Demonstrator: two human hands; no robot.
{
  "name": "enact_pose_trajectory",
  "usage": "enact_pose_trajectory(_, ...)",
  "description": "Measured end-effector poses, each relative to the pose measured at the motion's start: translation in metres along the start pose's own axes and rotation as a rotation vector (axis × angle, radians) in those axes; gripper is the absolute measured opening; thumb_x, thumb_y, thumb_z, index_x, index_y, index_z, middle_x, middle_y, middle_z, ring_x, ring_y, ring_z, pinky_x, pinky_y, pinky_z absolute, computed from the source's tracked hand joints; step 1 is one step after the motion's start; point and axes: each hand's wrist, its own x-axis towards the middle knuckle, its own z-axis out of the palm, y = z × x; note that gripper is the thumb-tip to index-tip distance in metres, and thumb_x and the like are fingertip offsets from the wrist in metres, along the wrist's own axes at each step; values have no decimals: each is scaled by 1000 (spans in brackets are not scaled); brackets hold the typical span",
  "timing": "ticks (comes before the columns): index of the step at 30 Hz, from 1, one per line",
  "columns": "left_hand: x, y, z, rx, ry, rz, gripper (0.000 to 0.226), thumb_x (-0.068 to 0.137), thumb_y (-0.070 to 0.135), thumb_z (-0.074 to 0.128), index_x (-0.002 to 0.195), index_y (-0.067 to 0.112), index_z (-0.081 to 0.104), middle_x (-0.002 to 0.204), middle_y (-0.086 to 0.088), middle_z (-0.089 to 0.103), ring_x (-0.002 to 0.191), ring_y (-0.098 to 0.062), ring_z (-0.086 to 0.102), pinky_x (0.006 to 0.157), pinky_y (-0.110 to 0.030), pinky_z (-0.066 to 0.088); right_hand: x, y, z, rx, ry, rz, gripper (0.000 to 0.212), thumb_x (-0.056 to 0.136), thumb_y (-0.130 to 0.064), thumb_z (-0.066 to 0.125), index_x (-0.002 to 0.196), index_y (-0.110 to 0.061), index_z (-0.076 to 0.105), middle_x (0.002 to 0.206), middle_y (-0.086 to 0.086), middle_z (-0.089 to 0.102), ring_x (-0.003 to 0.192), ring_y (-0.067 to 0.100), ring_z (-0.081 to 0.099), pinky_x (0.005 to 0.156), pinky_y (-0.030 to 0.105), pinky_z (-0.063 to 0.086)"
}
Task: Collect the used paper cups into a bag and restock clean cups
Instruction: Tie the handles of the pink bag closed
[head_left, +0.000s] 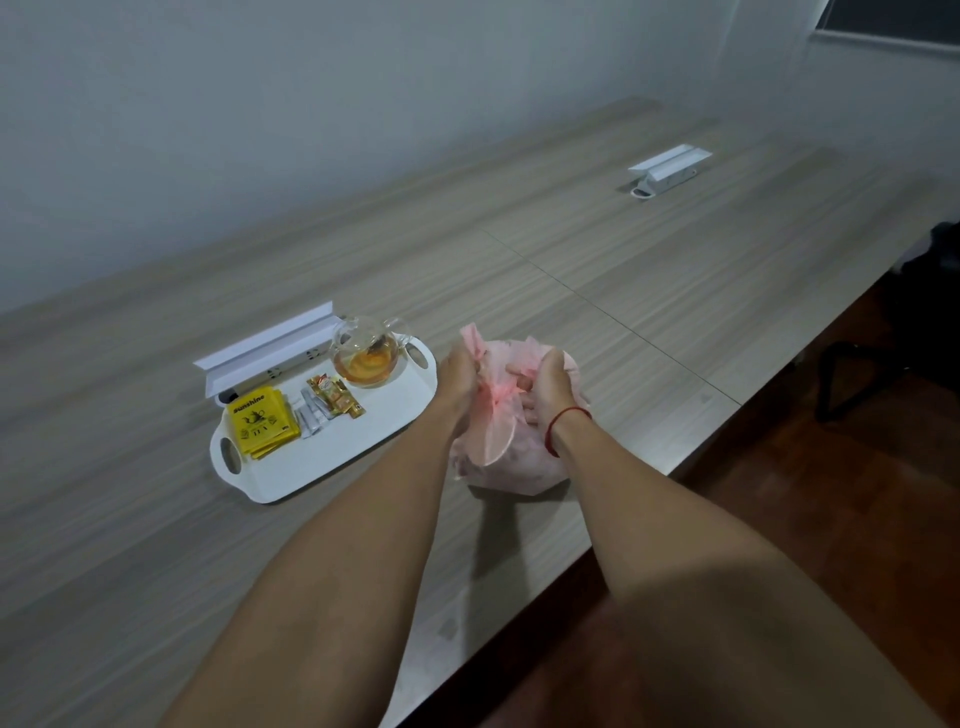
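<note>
A pink plastic bag (511, 457) sits on the tabletop (649, 270) near its near edge, just right of a white tray (332, 457). Both hands are clamped on the bag's gathered top. The left hand (460, 387) grips the twisted plastic on the left, with a loose end of the bag sticking up above its fingers. The right hand (553, 392) closes around the plastic on the right, and a red string bracelet (563, 418) circles that wrist. Between the two hands the plastic is pulled into a tight bunch. The bag is bulging and rounded; what is inside cannot be made out.

On the tray, a glass teapot (366, 353) of amber tea stands at the far end, yellow tea packets (262, 423) lie at the left, and small sachets (330, 405) lie between them. A raised white socket box (267, 353) stands just beyond the tray, and another socket box (670, 166) lies far off to the right.
</note>
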Motion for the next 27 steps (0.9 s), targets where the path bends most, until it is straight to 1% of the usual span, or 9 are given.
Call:
enact_pose_trajectory(2, 3, 0, -5, 61, -35, -1, 32, 90, 8, 33, 71, 2, 58, 59, -3, 49, 65, -20, 52, 65, -25, 43, 4, 0, 1, -77, 61, -19, 40, 99, -30, 30, 80, -14, 61, 66, 2, 61, 50, 10, 61, 37, 14, 42)
enact_pose_trajectory(4, 5, -3, -8, 76, -109, 46, 31, 96, 13, 40, 82, 13, 67, 73, -4, 63, 72, -21, 59, 71, -30, 49, 9, 0, 3, -105, 79, -41, 31, 98, -21, 38, 68, -19, 48, 53, -3, 54, 30, 0, 50, 28, 8, 33)
enact_pose_trajectory(8, 8, -13, -15, 19, -192, 76, 16, 96, 17, 55, 96, 15, 71, 83, -5, 69, 74, -18, 62, 75, -33, 52, 10, 3, 3, 0, 193, -79, 29, 90, -17, 60, 62, -13, 56, 55, 1, 54, 45, 12, 50, 31, 9, 37)
enact_pose_trajectory(11, 13, -18, -20, 36, -220, 24, 20, 94, 18, 59, 109, 9, 69, 86, -5, 69, 73, -16, 60, 67, -26, 51, 13, 7, 6, 49, 273, -106, 27, 84, -12, 68, 60, -15, 57, 61, 3, 60, 56, 18, 57, 53, 21, 54)
enact_pose_trajectory(13, 12, -19, -21, 29, -283, 25, 21, 95, 18, 58, 111, 11, 68, 80, 0, 69, 69, -11, 60, 64, -20, 48, 15, 6, 11, 18, 262, -120, 27, 84, -15, 69, 58, -15, 60, 72, 8, 67, 70, 22, 64, 73, 33, 57)
enact_pose_trajectory(15, 11, -18, -22, -3, -361, 7, 21, 95, 17, 58, 113, 12, 68, 80, 2, 69, 72, -11, 62, 68, -20, 51, 18, 6, 14, 20, 257, -128, 25, 82, -15, 71, 59, -14, 62, 77, 10, 68, 75, 22, 65, 78, 35, 57)
enact_pose_trajectory(19, 12, -16, -25, -13, -456, -14, 31, 93, 16, 62, 121, 3, 64, 77, 5, 71, 70, -5, 66, 63, -14, 53, 22, 11, 15, 22, 231, -93, 22, 81, -7, 68, 61, -12, 61, 68, 4, 63, 79, 24, 64, 77, 37, 56)
enact_pose_trajectory(24, 11, -5, -26, 54, -363, -48, 46, 84, 13, 72, 126, 7, 54, 97, -8, 66, 68, -10, 64, 46, -13, 48, 11, 6, 16, 6, 153, -60, 34, 94, -38, 50, 83, -10, 65, 71, 6, 66, 67, 21, 64, 64, 31, 53)
enact_pose_trajectory(27, 18, -5, -27, 133, -317, -89, 67, 71, 23, 83, 128, 11, 52, 114, -12, 65, 83, -18, 63, 56, -22, 47, 6, 4, 12, 95, 53, -18, 47, 97, -42, 38, 77, -7, 63, 60, 7, 66, 56, 18, 62, 58, 28, 50)
